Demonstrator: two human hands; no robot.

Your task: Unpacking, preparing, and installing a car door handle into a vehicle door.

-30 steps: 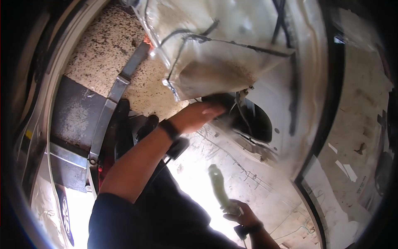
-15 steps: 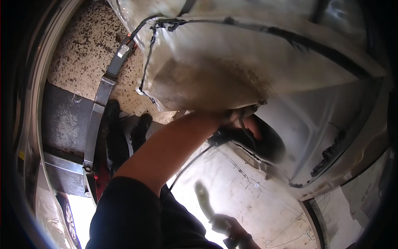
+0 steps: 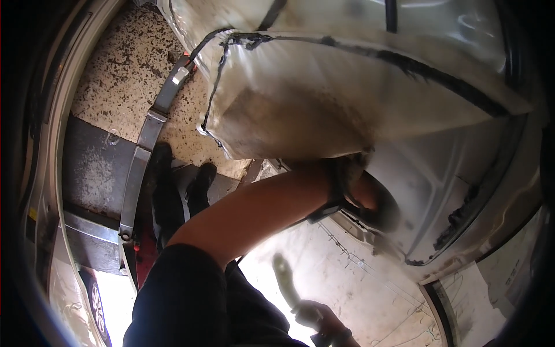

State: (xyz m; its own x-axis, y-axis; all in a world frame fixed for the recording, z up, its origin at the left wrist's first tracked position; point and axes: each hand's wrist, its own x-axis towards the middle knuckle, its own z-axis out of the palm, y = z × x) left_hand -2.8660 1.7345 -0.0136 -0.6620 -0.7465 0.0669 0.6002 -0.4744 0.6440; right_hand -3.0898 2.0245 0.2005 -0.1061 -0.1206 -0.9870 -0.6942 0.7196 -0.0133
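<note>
Head view looks down into a stripped, white-painted car body shell. The left hand [image 3: 361, 194] reaches to the far right, under a loose translucent plastic sheet [image 3: 324, 98] edged with black sealant, and into a dark round opening [image 3: 384, 208] in the sheet-metal panel [image 3: 451, 168]. Its fingers are hidden behind the sheet's lower edge and blurred, so I cannot tell whether they are closed on anything. A dark wristband [image 3: 334, 188] circles the forearm just short of the sheet. The right hand [image 3: 315, 315], near the lower edge, is wrapped around the handle of a pale tool [image 3: 283, 280] that points up toward the opening; the tool is blurred and its kind is unclear.

The sheet looks thin, light and limp, likely tacky along its sealant bead and easy to tear; in my judgement it is best held at the free lower edge near the opening and lifted gently, away from the sticky line. The panel around the opening is stiff, and its cut edge may be sharp.

At far left lie speckled floor [image 3: 127, 63], a grey lift arm [image 3: 141, 156] and the person's dark shoes [image 3: 199, 182].

Compared with half a second ago, the left hand has gone deeper into the opening, with the fingers less visible; the sheet hangs much the same, and the right hand with its tool has barely shifted. A full second ago the left hand was still outside, in front of the opening.
</note>
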